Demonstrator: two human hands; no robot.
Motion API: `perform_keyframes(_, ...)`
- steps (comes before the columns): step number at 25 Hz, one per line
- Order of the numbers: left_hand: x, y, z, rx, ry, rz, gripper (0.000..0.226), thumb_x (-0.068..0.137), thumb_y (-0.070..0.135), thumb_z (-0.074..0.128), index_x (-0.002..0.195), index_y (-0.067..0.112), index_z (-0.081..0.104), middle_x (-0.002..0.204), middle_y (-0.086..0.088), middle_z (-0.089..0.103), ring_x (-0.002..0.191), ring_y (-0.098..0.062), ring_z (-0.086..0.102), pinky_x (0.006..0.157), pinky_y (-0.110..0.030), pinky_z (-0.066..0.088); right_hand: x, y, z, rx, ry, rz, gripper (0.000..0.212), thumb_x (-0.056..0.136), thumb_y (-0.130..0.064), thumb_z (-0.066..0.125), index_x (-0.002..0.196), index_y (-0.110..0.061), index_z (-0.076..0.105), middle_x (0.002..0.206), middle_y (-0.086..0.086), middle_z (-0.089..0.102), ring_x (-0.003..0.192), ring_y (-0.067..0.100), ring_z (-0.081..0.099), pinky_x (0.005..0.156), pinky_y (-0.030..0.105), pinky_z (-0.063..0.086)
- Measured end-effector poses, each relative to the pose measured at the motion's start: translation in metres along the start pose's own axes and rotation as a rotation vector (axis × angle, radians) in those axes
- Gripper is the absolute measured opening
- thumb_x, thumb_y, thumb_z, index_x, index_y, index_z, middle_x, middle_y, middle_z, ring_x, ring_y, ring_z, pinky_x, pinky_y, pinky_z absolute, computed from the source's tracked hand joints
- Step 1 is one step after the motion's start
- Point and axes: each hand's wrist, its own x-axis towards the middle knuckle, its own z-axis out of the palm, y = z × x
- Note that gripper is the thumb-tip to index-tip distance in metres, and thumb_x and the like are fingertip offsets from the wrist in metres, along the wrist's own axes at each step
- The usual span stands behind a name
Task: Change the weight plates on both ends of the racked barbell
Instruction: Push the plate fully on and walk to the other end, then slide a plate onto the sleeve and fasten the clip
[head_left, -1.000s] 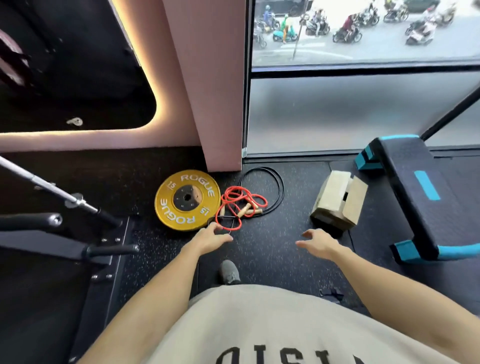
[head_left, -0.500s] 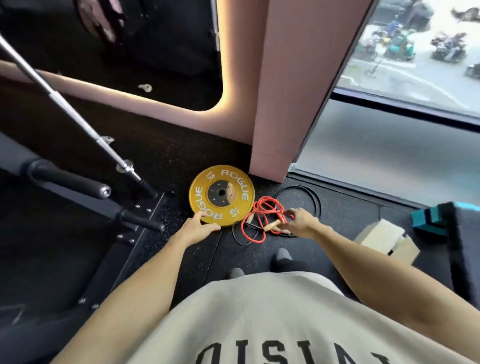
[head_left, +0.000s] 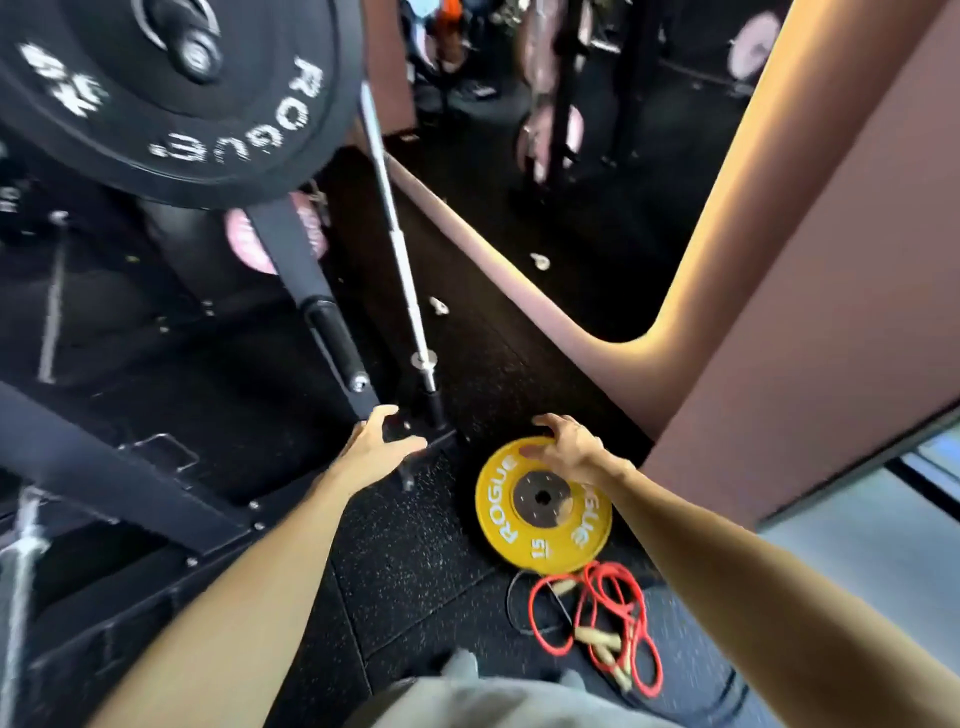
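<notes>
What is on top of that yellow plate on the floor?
The right hand rests over the yellow plate at its far rim. Whether fingers grip the rim is hidden. Nothing else lies on it.
</notes>
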Motion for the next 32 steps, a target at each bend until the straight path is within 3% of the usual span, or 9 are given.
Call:
perform_keyframes(3,-0.021,0.022,-0.030,-0.049,0.139,0.010,0.071,0.085,0.050,0.069,0.145,0.034,0.034,0.143,0.002,0.028,0.102,-0.020,0.055,0.084,-0.033,0.046,0.018,-0.041,-0.038,-0.007,0.042,-0.159,0.071,0.083,-0.050,0.069,0.145,-0.025,0.044,0.144,0.009,0.046,0.133,0.027,0.047,0.112,0.044,0.035)
perform_keyframes(7,-0.046,0.043,-0.084,-0.079,0.359,0.045,0.072,0.088,0.046,0.069,0.148,0.032,0.032,0.154,-0.005,0.024,0.132,-0.027,0.042,0.104,-0.039,0.037,0.028,-0.111,-0.086,-0.036,0.080,-0.368,0.073,0.084,-0.050,0.068,0.147,-0.025,0.041,0.148,0.007,0.044,0.134,0.026,0.046,0.114,0.045,0.034)
perform_keyframes(10,-0.060,0.057,-0.131,-0.081,0.477,0.064,0.075,0.086,0.050,0.069,0.149,0.035,0.031,0.157,-0.003,0.022,0.140,-0.027,0.035,0.113,-0.047,0.034,0.031,-0.159,-0.112,-0.054,0.126,-0.482,0.071,0.083,-0.051,0.067,0.145,-0.026,0.044,0.147,0.005,0.046,0.133,0.026,0.048,0.112,0.045,0.035)
perform_keyframes(14,-0.070,0.085,-0.187,-0.048,0.591,0.113,0.077,0.085,0.049,0.070,0.149,0.036,0.030,0.157,0.000,0.019,0.143,-0.026,0.032,0.113,-0.046,0.030,0.038,-0.215,-0.143,-0.070,0.177,-0.601,0.076,0.082,-0.053,0.067,0.148,-0.028,0.039,0.149,0.006,0.044,0.136,0.027,0.045,0.113,0.047,0.034)
perform_keyframes(21,-0.084,0.139,-0.293,0.029,0.757,0.188,0.080,0.079,0.058,0.070,0.145,0.043,0.028,0.153,0.005,0.020,0.140,-0.028,0.035,0.113,-0.051,0.032,0.036,-0.308,-0.219,-0.045,0.285,-0.769,0.094,0.071,-0.061,0.065,0.152,-0.029,0.030,0.151,0.008,0.041,0.138,0.028,0.042,0.113,0.050,0.033)
perform_keyframes(26,-0.084,0.171,-0.357,0.121,0.836,0.214,0.096,0.064,0.064,0.073,0.145,0.045,0.024,0.150,0.007,0.020,0.134,-0.029,0.044,0.110,-0.053,0.036,0.046,-0.361,-0.263,-0.031,0.361,-0.827,0.086,0.083,-0.053,0.068,0.154,-0.030,0.025,0.153,0.008,0.038,0.139,0.030,0.039,0.115,0.051,0.029)
perform_keyframes(29,-0.076,0.186,-0.386,0.166,0.885,0.239,0.103,0.071,0.054,0.080,0.152,0.039,0.018,0.157,0.002,0.017,0.140,-0.028,0.037,0.112,-0.050,0.034,0.058,-0.390,-0.282,-0.039,0.384,-0.845,0.090,0.082,-0.055,0.069,0.154,-0.028,0.023,0.154,0.008,0.036,0.140,0.030,0.038,0.115,0.052,0.030)
perform_keyframes(32,-0.057,0.190,-0.418,0.199,0.931,0.222,0.116,0.066,0.057,0.084,0.154,0.038,0.010,0.161,0.001,0.015,0.144,-0.030,0.031,0.114,-0.054,0.032,0.077,-0.420,-0.299,-0.041,0.410,-0.829,0.100,0.077,-0.061,0.071,0.155,-0.024,0.020,0.156,0.009,0.034,0.142,0.030,0.036,0.115,0.054,0.028)
